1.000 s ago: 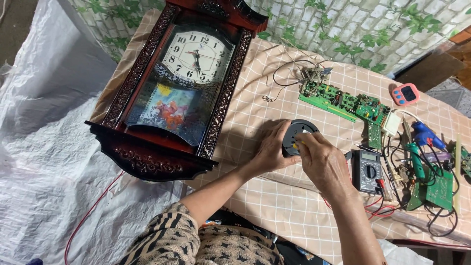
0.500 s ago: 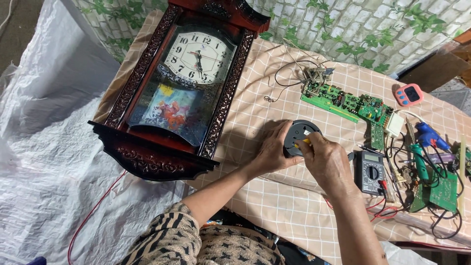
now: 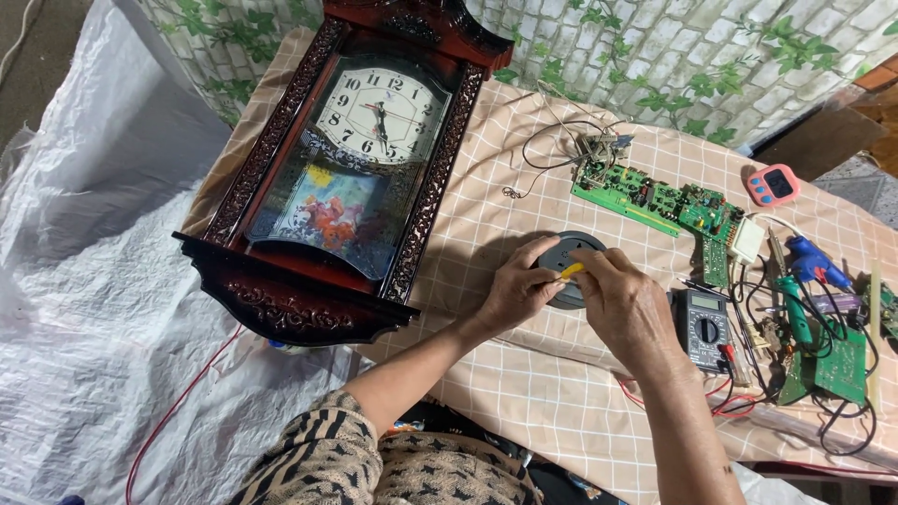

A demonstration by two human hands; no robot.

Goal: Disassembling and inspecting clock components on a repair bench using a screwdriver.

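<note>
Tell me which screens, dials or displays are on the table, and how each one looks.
Clock face: round, white, in the dark carved wooden case, left.
Multimeter: dark, small grey screen above a round dial, beside the right hand.
Pink gadget: small, rounded, dark screen, far right.

We see a glossy carved wooden clock case (image 3: 309, 281) with a shiny glass front at nine o'clock from the matt grey plastic disc (image 3: 571, 271). Both lie on a checked cloth (image 3: 524, 411); crinkled white plastic sheeting (image 3: 84, 309) gleams beyond.
</note>
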